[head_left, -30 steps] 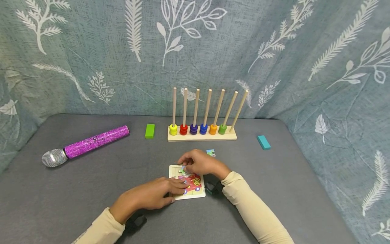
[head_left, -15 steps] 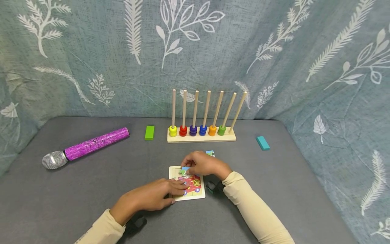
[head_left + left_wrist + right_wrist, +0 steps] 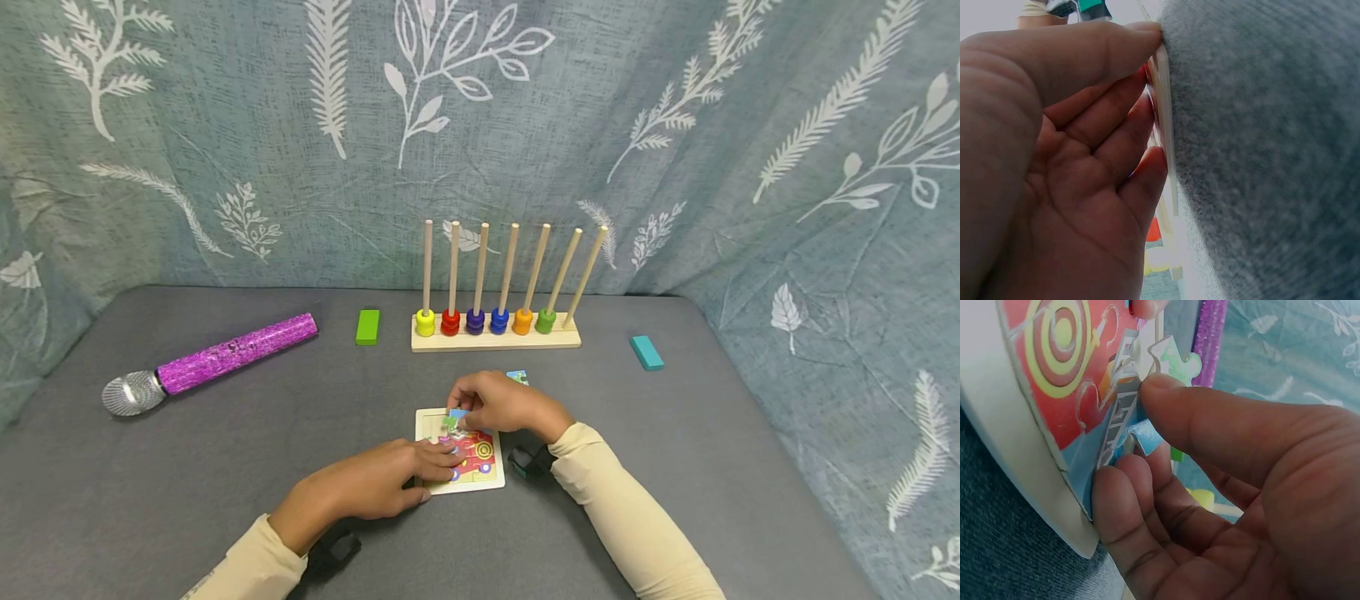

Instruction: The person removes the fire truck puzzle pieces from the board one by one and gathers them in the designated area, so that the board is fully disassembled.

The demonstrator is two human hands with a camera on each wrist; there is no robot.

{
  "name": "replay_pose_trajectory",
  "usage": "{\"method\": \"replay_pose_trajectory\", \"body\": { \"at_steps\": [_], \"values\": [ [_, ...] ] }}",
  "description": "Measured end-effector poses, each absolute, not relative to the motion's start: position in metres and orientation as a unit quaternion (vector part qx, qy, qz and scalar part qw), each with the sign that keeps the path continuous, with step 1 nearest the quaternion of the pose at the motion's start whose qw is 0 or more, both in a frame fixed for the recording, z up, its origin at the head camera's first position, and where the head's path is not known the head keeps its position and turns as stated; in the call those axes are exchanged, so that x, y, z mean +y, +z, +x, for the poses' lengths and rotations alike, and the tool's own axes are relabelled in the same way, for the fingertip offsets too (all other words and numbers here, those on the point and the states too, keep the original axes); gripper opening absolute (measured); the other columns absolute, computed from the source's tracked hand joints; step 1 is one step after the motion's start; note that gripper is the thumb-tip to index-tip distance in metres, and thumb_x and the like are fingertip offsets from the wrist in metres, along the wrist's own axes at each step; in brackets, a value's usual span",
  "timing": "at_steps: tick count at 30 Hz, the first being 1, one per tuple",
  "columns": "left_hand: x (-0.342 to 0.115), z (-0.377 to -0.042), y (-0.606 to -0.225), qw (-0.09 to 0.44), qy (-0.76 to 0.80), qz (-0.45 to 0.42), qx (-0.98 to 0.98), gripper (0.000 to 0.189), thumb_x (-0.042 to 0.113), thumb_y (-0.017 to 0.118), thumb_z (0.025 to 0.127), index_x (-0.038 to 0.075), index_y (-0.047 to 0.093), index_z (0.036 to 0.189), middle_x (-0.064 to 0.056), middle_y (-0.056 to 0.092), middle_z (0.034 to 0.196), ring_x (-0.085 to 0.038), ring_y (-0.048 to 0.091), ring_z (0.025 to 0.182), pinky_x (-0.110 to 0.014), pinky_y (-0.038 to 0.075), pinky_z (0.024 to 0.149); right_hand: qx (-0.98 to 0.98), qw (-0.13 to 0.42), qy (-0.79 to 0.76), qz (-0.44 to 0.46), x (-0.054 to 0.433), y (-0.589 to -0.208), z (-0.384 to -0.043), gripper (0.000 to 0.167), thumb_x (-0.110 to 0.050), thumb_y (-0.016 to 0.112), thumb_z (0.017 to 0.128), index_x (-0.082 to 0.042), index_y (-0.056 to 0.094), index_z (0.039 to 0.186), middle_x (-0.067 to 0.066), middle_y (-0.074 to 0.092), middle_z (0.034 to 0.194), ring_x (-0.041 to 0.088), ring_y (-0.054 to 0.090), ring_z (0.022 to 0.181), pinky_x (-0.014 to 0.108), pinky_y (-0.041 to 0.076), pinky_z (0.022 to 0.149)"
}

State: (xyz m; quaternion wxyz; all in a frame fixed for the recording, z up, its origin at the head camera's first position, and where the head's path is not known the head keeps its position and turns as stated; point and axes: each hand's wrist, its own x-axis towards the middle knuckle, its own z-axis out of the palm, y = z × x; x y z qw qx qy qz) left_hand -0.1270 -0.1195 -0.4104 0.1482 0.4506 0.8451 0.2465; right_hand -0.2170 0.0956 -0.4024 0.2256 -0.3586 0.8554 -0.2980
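Note:
A wooden jigsaw puzzle (image 3: pixel 480 458) in a pale tray lies on the table, its picture showing a red vehicle with a yellow-ringed circle. My left hand (image 3: pixel 375 479) rests on its left part with fingers extended, and the thumb touches the tray's near edge in the left wrist view. At the top of the tray, my right hand (image 3: pixel 506 407) pinches a blue and green puzzle piece (image 3: pixel 1175 361) between thumb and fingers. That piece looks tilted above the tray in the right wrist view; fingers hide part of it. Another loose puzzle piece (image 3: pixel 517 377) lies just beyond the right hand.
Behind the puzzle stands a wooden peg stand (image 3: pixel 495 341) with coloured rings and tall pegs. A green block (image 3: pixel 367 327) and a purple glittery microphone (image 3: pixel 236 354) lie to the left. On the right is a teal block (image 3: pixel 647 353). A patterned curtain (image 3: pixel 300 208) closes the back.
My right hand has shifted slightly right, and the pinched puzzle piece has turned a little, with more of its blue part showing. My left hand stays in place on the puzzle.

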Motion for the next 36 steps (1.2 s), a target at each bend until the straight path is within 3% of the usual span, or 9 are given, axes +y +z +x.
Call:
{"method": "replay_pose_trajectory", "body": {
  "at_steps": [7, 22, 36],
  "values": [
    [-0.120, -0.127, -0.411, 0.151, 0.250, 0.452, 0.843, 0.039, 0.000, 0.062, 0.088, 0.004, 0.065, 0.127, -0.001, 0.057, 0.136, -0.025, 0.050, 0.128, -0.047, 0.041, 0.103, 0.846, 0.238, -0.312, -0.362, 0.098, -0.401, -0.216, 0.012, 0.002, 0.067, 0.087, -0.007, 0.064, 0.094, 0.003, 0.063, 0.085, 0.010, 0.055, 0.077, 0.024, 0.048, 0.069],
    [-0.121, -0.128, -0.412, 0.147, 0.243, 0.469, 0.836, 0.037, 0.000, 0.062, 0.090, 0.005, 0.066, 0.126, -0.004, 0.056, 0.137, -0.028, 0.050, 0.128, -0.048, 0.041, 0.102, 0.806, 0.256, -0.369, -0.384, 0.109, -0.406, -0.219, 0.009, 0.002, 0.058, 0.095, -0.003, 0.065, 0.099, 0.000, 0.062, 0.084, 0.008, 0.054, 0.074, 0.023, 0.047, 0.066],
    [-0.122, -0.126, -0.412, 0.147, 0.246, 0.475, 0.832, 0.037, -0.002, 0.061, 0.091, 0.003, 0.064, 0.128, -0.006, 0.054, 0.139, -0.026, 0.048, 0.130, -0.046, 0.039, 0.105, 0.829, 0.207, -0.374, -0.362, 0.130, -0.398, -0.225, 0.019, 0.003, 0.055, 0.095, 0.001, 0.070, 0.106, 0.003, 0.069, 0.093, 0.007, 0.056, 0.075, 0.024, 0.048, 0.066]
  ]
}}
